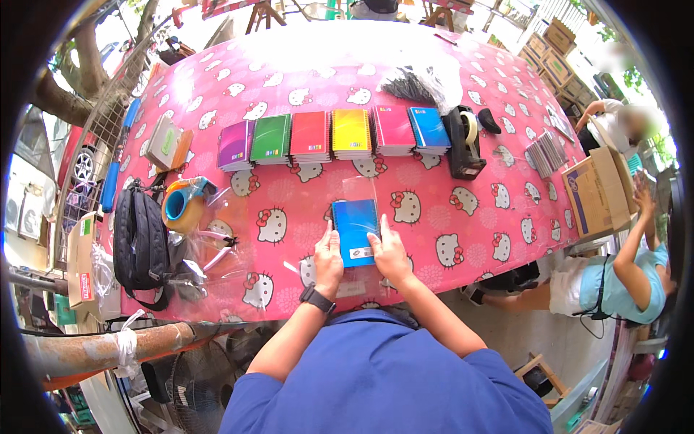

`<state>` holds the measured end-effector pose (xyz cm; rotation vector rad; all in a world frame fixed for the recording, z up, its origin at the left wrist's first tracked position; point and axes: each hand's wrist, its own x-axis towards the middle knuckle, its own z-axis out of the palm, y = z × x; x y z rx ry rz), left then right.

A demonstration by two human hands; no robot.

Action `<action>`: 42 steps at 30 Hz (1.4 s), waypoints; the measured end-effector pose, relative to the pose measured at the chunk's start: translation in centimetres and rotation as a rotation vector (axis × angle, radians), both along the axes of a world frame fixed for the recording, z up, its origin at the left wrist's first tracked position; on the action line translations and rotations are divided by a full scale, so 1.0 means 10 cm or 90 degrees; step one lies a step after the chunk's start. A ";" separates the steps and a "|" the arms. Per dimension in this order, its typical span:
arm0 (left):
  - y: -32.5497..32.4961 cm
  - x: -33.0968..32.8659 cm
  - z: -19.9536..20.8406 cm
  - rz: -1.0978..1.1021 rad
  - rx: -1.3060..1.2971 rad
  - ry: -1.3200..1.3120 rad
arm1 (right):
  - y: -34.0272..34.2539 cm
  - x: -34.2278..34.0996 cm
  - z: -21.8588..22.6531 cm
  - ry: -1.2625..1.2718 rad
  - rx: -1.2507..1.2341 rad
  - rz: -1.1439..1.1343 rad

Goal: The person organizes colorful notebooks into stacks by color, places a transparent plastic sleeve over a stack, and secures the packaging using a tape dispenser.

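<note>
A blue spiral notebook [354, 220] lies just above the table in front of me, with glossy clear plastic about it. My left hand [329, 259] grips its left edge, a dark watch on that wrist. Along the right edge is my right hand [390, 253], its thumb pressed on the cover near a small white label. Beyond them runs a row of notebook stacks: purple [236, 146], green [270, 137], red [310, 136], yellow [351, 133], pink [394, 130] and blue [429, 130].
A black tape dispenser [466, 145] stands right of the row. At left are a black bag [141, 239], tape rolls [181, 206] and pliers [220, 249]. Plastic bags [426, 83] lie behind. A cardboard box [596, 192] and a person in light blue [636, 282] are at right.
</note>
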<state>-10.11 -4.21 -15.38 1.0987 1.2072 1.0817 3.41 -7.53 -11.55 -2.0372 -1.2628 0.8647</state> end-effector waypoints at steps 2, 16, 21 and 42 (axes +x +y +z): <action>0.01 0.05 -0.08 0.028 0.018 0.091 | 0.00 -0.08 -0.12 -0.193 0.087 0.035; 0.09 0.01 -0.02 -0.046 0.164 0.360 | 0.06 -0.16 -0.19 -0.486 0.154 0.237; 0.23 -0.26 0.00 -0.204 0.208 0.320 | 0.07 -0.14 -0.17 -0.461 0.155 0.231; -0.16 -0.38 0.53 -0.244 0.401 0.447 | 0.47 -0.32 0.57 -0.129 0.017 0.177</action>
